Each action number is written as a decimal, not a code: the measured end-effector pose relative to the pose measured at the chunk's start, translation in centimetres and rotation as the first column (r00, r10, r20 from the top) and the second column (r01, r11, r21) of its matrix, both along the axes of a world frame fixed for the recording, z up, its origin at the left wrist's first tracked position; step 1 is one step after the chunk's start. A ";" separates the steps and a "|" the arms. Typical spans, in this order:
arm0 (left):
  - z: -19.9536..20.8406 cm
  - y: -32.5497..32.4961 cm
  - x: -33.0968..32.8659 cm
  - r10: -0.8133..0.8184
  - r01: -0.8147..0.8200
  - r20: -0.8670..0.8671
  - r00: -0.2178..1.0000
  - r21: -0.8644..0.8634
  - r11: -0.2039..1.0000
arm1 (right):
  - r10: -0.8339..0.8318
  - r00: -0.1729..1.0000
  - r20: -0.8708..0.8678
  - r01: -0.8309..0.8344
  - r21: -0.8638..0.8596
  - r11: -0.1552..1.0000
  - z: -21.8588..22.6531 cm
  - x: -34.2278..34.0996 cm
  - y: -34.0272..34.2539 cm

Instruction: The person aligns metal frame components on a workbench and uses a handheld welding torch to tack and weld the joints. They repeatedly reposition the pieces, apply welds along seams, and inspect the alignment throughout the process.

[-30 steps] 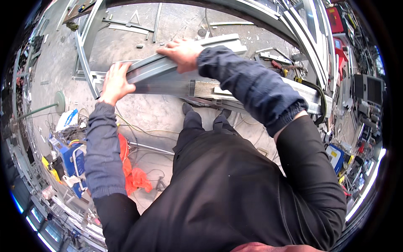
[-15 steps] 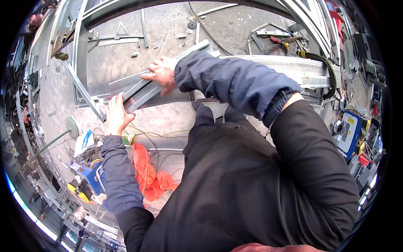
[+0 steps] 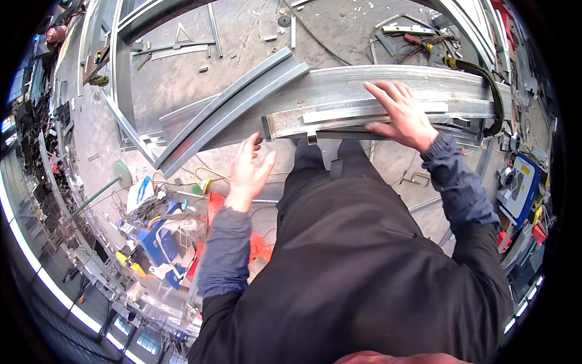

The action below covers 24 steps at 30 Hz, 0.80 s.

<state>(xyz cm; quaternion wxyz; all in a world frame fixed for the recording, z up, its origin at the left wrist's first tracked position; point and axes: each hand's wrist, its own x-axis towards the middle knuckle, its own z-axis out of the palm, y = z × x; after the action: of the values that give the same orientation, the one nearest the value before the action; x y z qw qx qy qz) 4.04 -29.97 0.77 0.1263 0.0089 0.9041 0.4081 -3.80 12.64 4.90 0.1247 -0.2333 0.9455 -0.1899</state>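
Observation:
A long grey metal channel (image 3: 242, 113) lies diagonally across a wide galvanized beam (image 3: 424, 79) in front of me. Below its right part is my left hand (image 3: 247, 173), open, apart from the metal, with nothing in it. My right hand (image 3: 403, 121) is over the beam on the right, fingers stretched out. It hovers over or touches a thin pale metal strip (image 3: 345, 113) lying along the beam; which of the two I cannot tell. A short square tube end (image 3: 312, 138) sticks out toward me under the strip.
A black curved strap (image 3: 498, 109) hangs over the beam's right end. Steel framing (image 3: 121, 79) stands at the far left. Left of my arm are a green disc on a rod (image 3: 122, 173), blue equipment (image 3: 156, 246) and orange-red sheeting (image 3: 260, 249). A blue-and-white case (image 3: 518, 191) is at right.
Both hands have let go of the diagonal channel. The left hand has drawn back rightward toward me; the right hand has swung right, over the strip on the beam.

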 end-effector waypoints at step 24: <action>0.6 3.6 -4.5 -0.034 0.091 0.138 0.990 -0.431 0.898 | 0.072 0.964 -0.257 -0.025 0.180 0.983 -7.6 4.0 3.9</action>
<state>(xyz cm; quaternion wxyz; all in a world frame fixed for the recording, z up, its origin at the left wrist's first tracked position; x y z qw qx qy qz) -0.46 -26.35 1.40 0.1952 -0.0167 0.9619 0.1906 0.20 16.55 -2.68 0.0233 -0.2677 0.9607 -0.0703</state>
